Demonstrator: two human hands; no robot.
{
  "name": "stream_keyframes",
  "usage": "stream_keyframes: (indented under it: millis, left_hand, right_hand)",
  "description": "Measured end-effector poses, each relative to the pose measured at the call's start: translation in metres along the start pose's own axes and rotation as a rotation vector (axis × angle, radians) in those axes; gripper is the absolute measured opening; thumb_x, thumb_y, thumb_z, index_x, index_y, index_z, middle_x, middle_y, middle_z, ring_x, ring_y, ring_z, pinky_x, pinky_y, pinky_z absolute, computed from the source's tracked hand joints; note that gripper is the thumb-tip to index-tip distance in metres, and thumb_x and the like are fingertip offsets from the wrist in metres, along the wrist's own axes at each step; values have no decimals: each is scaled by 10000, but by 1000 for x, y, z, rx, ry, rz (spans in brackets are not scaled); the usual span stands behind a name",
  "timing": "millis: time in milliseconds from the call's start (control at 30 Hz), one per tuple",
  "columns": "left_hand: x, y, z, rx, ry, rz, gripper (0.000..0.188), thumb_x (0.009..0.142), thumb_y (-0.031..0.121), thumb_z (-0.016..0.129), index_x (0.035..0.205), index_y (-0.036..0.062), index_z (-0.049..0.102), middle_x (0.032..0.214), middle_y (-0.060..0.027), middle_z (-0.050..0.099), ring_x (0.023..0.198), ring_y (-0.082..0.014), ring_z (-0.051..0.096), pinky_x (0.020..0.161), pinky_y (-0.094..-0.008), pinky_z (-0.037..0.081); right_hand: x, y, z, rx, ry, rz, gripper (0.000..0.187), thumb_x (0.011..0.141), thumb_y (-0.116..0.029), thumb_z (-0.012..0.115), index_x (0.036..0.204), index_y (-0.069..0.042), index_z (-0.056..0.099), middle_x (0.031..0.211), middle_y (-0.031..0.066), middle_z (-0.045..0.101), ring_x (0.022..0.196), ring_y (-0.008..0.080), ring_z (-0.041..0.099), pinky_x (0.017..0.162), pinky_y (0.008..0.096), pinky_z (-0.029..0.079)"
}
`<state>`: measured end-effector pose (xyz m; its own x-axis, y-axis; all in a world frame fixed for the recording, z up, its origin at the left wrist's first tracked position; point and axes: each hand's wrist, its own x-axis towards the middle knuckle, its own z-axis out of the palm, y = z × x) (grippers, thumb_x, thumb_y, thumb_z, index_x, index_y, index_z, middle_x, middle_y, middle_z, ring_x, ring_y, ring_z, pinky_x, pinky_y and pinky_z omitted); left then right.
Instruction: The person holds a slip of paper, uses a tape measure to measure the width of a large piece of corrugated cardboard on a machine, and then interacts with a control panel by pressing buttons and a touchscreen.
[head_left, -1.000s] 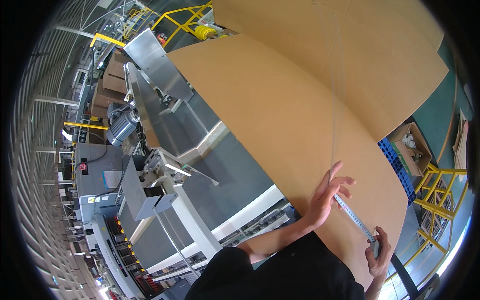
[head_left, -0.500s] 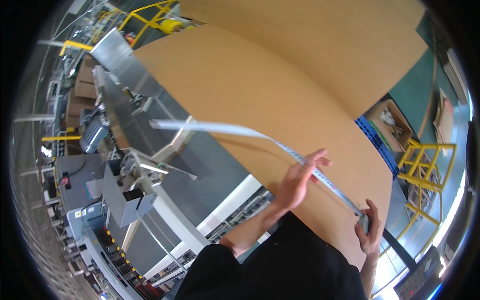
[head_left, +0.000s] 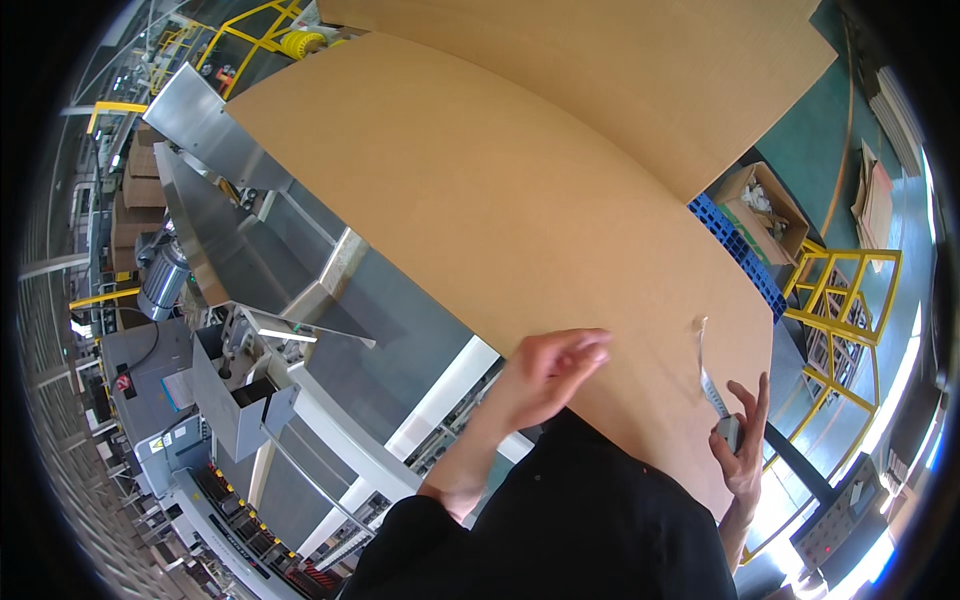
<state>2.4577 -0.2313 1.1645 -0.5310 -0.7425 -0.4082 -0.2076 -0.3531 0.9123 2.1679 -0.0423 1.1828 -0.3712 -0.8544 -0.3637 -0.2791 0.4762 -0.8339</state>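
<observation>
My right hand [head_left: 741, 452] grips a tape measure [head_left: 730, 432] at the right side of the large brown cardboard sheet [head_left: 470, 190]. Its thumb lies against the case, and a finger or two stick up past it. A short length of pale blade [head_left: 708, 382] juts from the case over the cardboard, its end hook [head_left: 702, 322] farther away from me. To the left, my left hand [head_left: 548, 378] hovers above the near edge of the sheet. Its fingers are loosely bent, slightly blurred, with nothing visible in them and well apart from the blade.
Another cardboard panel [head_left: 640, 80] rises at the far side. Right of it stand a blue pallet [head_left: 740, 245], an open carton [head_left: 765, 210] and yellow steps [head_left: 840, 310]. Machinery with a grey bed [head_left: 395, 340] and a metal box [head_left: 235, 400] fills the left.
The long blade that reached past my left hand to the left has drawn back to a short length. My left hand has let go of it and moved slightly left and down.
</observation>
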Motion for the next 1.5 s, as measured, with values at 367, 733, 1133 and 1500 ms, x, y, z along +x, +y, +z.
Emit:
stream_keyframes:
  millis: [367, 733, 1133, 1500]
  left_hand:
    - [-6, -38, -35, -273, 1020, 197, 487, 966, 173, 597, 1385, -37, 464, 1262, -114, 578, 1146, -170, 562, 958, -316, 460]
    - [67, 61, 14, -207, 429, 422, 650, 952, 229, 566, 1519, 17, 331, 1409, -136, 496, 1293, -248, 490, 1088, -404, 375]
    - [243, 127, 115, -78, 420, 557, 796, 974, 548, 584, 1565, 84, 323, 1574, -140, 358, 1398, -298, 424, 1153, -471, 352]
    - [269, -16, 333, -149, 242, 99, 549, 989, 359, 641, 1408, 19, 540, 1297, -91, 633, 1084, -153, 629, 876, -291, 508]
  right_hand:
    - [-8, 11, -23, 174, 7, 91, 1006, 788, -118, 683, 1627, -87, 130, 1475, 175, 467, 927, 181, 567, 843, 315, 496]
    - [-31, -7, -125, 286, 250, -66, 993, 771, -188, 656, 1621, -76, 156, 1452, 234, 486, 925, 172, 611, 689, 277, 566]
    - [-104, 81, -255, 899, 677, -320, 693, 863, -412, 679, 1362, -14, 408, 1038, 142, 570, 833, 174, 632, 457, 224, 527]
    - [3, 185, -278, 1324, 417, 47, 395, 891, -279, 598, 1208, -54, 530, 861, 47, 578, 758, 148, 591, 494, 276, 508]
